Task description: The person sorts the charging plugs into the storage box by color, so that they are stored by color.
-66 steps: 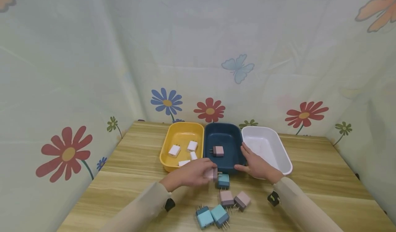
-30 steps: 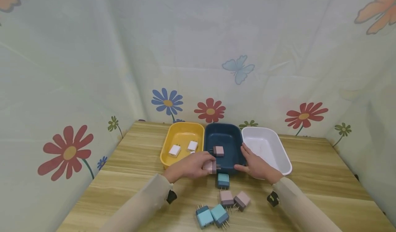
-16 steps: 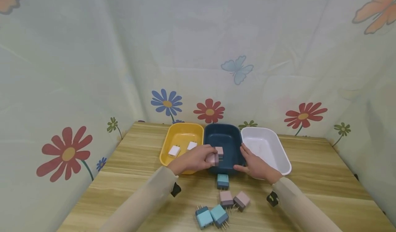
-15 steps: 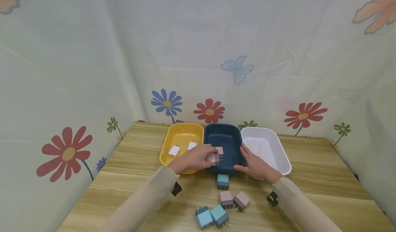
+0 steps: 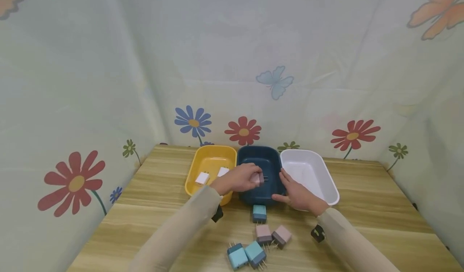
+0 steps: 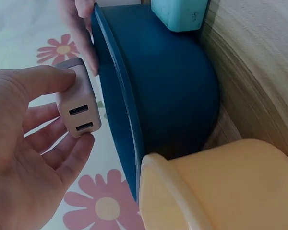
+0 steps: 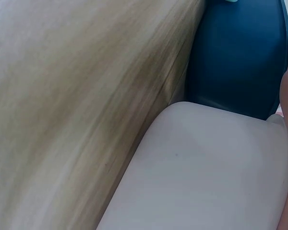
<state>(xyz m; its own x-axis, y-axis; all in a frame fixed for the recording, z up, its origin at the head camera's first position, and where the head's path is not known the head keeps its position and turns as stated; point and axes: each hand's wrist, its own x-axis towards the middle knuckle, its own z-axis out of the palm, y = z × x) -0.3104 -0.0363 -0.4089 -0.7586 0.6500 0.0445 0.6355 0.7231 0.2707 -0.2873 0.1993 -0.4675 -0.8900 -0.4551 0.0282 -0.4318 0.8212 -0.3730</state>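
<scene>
My left hand (image 5: 243,177) pinches a pink USB charger (image 6: 79,105) with a grey prong end between thumb and fingertips, over the dark blue tray (image 5: 264,195). Two USB ports face the left wrist camera, and the prongs point right in the head view. My right hand (image 5: 298,192) rests with straight fingers at the right rim of the blue tray, beside the white tray (image 5: 328,179). Left of the blue tray stands the yellow tray (image 5: 192,175), with white chargers in it, partly hidden by my left hand.
On the wooden table (image 5: 145,227), a teal charger (image 5: 259,213) sits right at the front of the blue tray. Nearer lie two pink chargers (image 5: 263,232) and two teal chargers (image 5: 237,256), prongs exposed. A flowered curtain (image 5: 232,62) hangs behind.
My left hand has carried the pink charger from the tray's front left, beside the teal charger, up and right over the blue tray, covering the one inside. My right hand has stayed at the rim.
</scene>
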